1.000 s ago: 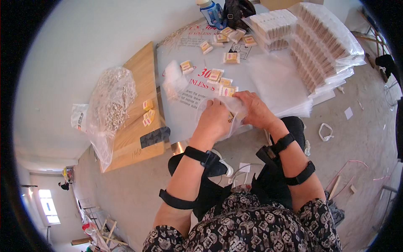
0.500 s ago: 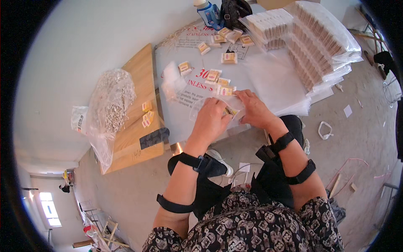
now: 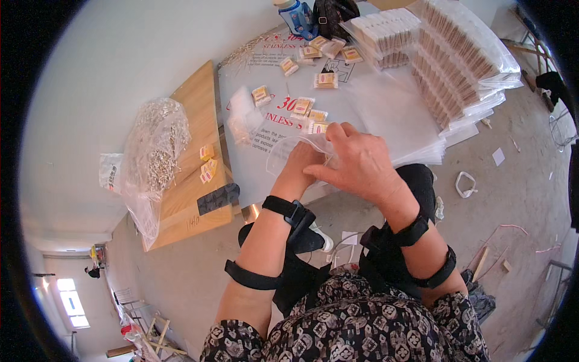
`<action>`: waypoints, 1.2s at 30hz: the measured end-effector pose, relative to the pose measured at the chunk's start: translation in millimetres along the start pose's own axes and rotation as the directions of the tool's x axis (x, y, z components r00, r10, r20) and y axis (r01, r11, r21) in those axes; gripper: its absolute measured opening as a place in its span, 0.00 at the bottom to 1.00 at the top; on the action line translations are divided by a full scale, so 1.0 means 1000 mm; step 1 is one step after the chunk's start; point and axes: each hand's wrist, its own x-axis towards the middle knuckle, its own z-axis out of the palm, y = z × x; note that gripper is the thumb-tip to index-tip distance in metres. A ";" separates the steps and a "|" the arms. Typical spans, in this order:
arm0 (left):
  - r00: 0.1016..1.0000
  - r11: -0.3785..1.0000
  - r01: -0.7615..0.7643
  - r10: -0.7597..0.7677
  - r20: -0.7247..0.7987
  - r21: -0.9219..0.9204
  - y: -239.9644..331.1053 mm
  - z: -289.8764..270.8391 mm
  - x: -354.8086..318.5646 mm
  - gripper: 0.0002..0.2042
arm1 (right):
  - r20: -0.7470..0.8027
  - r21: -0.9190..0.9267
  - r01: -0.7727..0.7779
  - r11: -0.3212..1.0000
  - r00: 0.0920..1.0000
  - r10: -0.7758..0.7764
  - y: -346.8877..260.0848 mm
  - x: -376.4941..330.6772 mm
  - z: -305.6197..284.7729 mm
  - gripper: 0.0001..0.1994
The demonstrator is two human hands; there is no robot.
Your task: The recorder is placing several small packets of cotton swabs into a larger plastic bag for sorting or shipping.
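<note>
My right hand point(image 3: 365, 161) is closed on the edge of a clear plastic bag point(image 3: 278, 158), its thumb stretched toward my left hand. My left hand point(image 3: 300, 164) reaches into or behind the bag's film, its fingers mostly hidden by the plastic and the right hand. Just beyond the hands lie small packets with yellow labels; the nearest packet point(image 3: 318, 127) almost touches the right fingers. Another packet point(image 3: 303, 108) rests behind it. A crumpled piece of clear plastic point(image 3: 242, 117) lies to the left.
Flat clear bags point(image 3: 392, 120) spread right of the hands, beside tall stacks of bagged bundles point(image 3: 458, 66). A blue bottle point(image 3: 295, 18) and a black backpack point(image 3: 335, 19) stand at the back. Leftward, a big bag of loose cotton swabs point(image 3: 158, 145) sits on a wooden board point(image 3: 202, 96).
My right hand has moved up and over the left hand, its thumb now across the bag's opening. My left hand has gone deeper behind the film, and the yellow packet between the hands is hidden.
</note>
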 end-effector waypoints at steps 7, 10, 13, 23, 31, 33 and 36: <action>0.902 0.955 0.041 -0.163 0.400 0.295 -0.012 -0.010 0.000 0.11 | -0.160 0.038 -0.035 0.999 0.986 0.040 -0.002 0.010 0.025 0.08; 0.952 0.991 0.127 -0.133 0.276 0.041 -0.008 -0.010 -0.003 0.11 | -0.321 0.275 0.028 0.961 0.945 0.064 -0.001 0.013 0.029 0.05; 0.974 1.000 0.014 -0.016 0.226 0.008 0.003 -0.024 0.002 0.11 | -0.247 0.504 -0.038 0.863 0.951 0.186 0.002 0.014 0.024 0.04; 0.919 0.678 0.383 -0.348 0.185 -0.627 -0.025 -0.121 0.005 0.07 | 0.168 0.645 -0.552 0.528 0.777 0.607 0.103 0.007 0.035 0.08; 0.701 0.562 0.618 -0.711 0.061 -0.550 -0.148 -0.032 0.035 0.15 | 0.112 0.244 -0.267 0.932 0.963 0.246 0.142 0.037 0.105 0.12; 0.682 0.546 0.645 -0.727 0.081 -0.534 -0.165 -0.022 0.046 0.19 | 0.119 0.112 -0.171 0.979 0.980 0.157 0.149 0.043 0.118 0.17; 0.803 0.770 0.555 -0.595 -0.037 -0.314 -0.193 0.002 0.053 0.20 | 0.271 0.044 -0.196 0.980 0.946 0.177 0.143 0.055 0.128 0.18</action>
